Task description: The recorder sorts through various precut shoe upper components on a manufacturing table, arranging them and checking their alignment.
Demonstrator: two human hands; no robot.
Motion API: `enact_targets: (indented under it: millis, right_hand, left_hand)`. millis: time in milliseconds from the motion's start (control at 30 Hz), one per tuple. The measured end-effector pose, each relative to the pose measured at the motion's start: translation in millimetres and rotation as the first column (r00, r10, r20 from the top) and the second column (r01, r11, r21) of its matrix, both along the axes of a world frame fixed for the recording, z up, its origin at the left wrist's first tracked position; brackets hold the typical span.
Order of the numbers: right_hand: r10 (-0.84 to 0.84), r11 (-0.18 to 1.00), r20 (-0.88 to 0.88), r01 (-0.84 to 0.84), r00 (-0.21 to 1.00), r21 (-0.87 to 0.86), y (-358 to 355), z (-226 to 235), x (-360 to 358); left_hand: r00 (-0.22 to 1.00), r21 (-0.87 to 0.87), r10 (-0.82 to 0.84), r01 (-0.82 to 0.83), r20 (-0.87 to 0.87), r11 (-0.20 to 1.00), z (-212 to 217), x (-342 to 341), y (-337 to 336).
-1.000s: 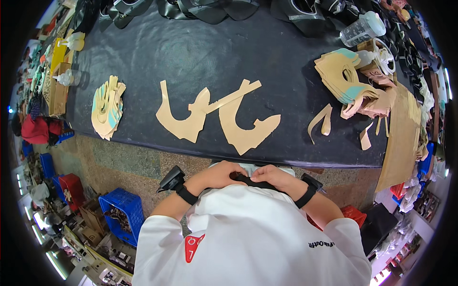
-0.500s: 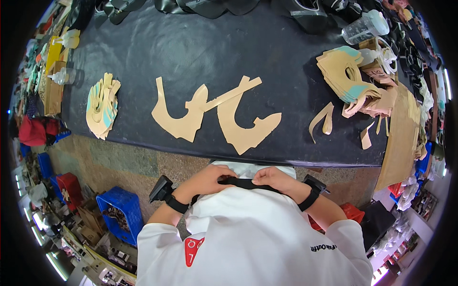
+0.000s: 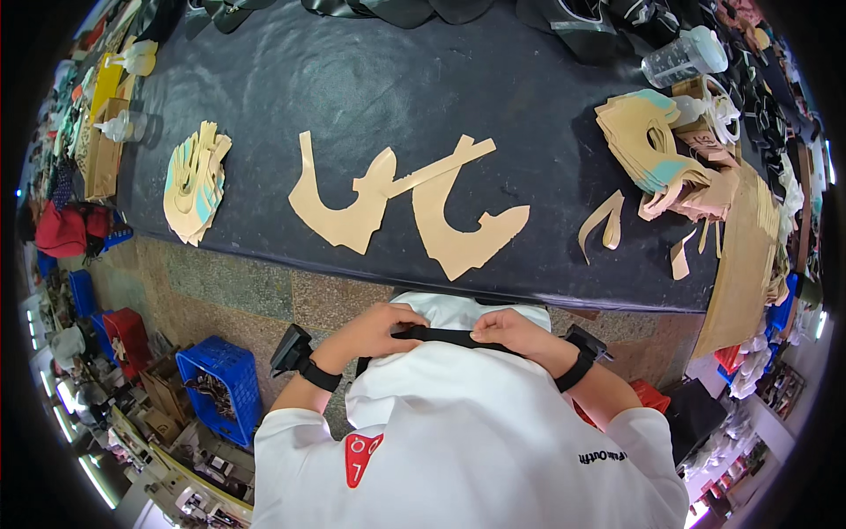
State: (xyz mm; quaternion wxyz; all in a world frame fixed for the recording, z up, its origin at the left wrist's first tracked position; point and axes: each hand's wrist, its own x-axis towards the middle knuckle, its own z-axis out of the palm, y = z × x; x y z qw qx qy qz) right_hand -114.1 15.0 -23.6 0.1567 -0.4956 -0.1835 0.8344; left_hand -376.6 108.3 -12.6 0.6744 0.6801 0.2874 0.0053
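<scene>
"Surface first?"

"A dark table (image 3: 352, 97), with a speckled floor (image 3: 233, 282) showing below its front edge."

"Hands, and the item nearest you?"

"A black band (image 3: 445, 336) at my waist, running across the hem of my white shirt (image 3: 476, 432). My left hand (image 3: 392, 329) is closed on its left part; my right hand (image 3: 511, 332) pinches it farther along, fingertips bent. The band lies exposed between them."

"Next, on the table?"

"Two tan cutouts (image 3: 454, 247) in the middle, flat, overlapping where a straight arm crosses. A curled strip (image 3: 612, 231) lies to their right, apart from them."

"To the sides?"

"A fanned stack (image 3: 207, 210) at left, tan with pale blue-green patches. A larger pile (image 3: 627, 123) at right, similarly marked."

"Far side?"

"A clear bottle (image 3: 683, 58) at right; black pieces (image 3: 586, 40) along the far edge."
</scene>
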Motion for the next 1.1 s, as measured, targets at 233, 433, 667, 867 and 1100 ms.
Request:
enact_targets:
  millis: [233,433,667,867,1100]
  right_hand:
    - [0.169,0.971,0.236,-0.203,0.957,0.127,-13.9,20.1,26.4]
    - [0.043,0.825,0.471,-0.297,0.881,0.480,-38.0,43.5,44.3]
    - [-0.067,0.755,0.615,-0.363,0.786,0.546,-61.7,54.1,51.8]
    - [0.080,0.777,0.637,-0.448,0.767,0.442,-56.4,71.6,67.5]
    - [0.115,0.794,0.551,-0.410,0.826,0.449,-50.2,65.8,74.0]
  left_hand:
    - [0.977,-0.156,0.202,-0.211,-0.073,0.965,-13.9,-49.9,-21.8]
    - [0.938,-0.144,0.125,-0.180,-0.324,0.973,-24.9,-102.2,-60.8]
    - [0.849,-0.034,-0.040,0.025,-0.527,0.999,0.9,-100.6,-80.1]
    - [0.781,0.021,-0.287,0.358,-0.555,0.933,5.3,-95.7,-75.8]
    - [0.788,0.029,-0.291,0.363,-0.542,0.931,62.3,-77.3,-50.4]
